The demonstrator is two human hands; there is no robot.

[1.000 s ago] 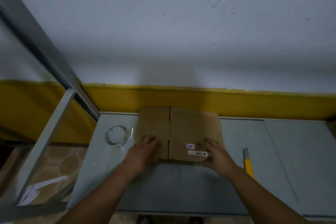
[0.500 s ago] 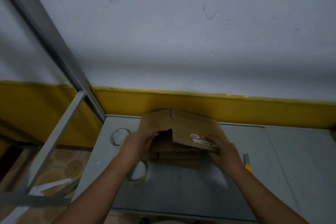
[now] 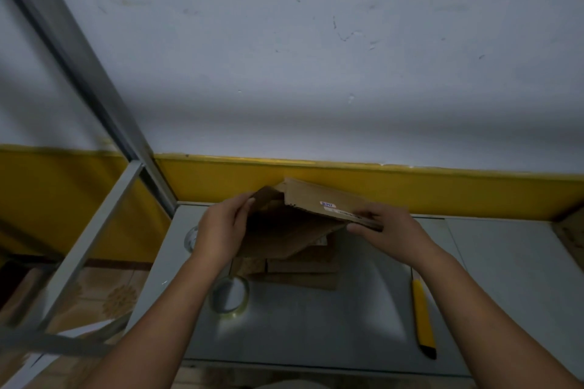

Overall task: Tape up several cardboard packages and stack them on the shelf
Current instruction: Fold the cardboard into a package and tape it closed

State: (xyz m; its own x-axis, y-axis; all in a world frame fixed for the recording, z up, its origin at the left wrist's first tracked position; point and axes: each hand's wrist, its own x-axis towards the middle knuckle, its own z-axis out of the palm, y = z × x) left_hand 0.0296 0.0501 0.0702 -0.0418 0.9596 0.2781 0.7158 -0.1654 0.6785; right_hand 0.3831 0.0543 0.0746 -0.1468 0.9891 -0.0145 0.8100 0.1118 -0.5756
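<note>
Gripping opposite edges with curled fingers, the left hand (image 3: 221,230) and right hand (image 3: 392,230) hold a flattened cardboard box (image 3: 303,218) tilted above the cardboard stack (image 3: 300,271).

A yellow utility knife (image 3: 422,316) lies flat at the right, its dark end nearest the camera and its grey end pointing toward the wall. The pale blue-grey wall (image 3: 316,57) carries scuffs and small dark marks. A yellow painted band (image 3: 442,193) runs along its foot. Lower left, tan floor tiles (image 3: 107,297) show a flower-like pattern, and a blurred white sheet (image 3: 85,330), possibly paper, lies on them.
</note>
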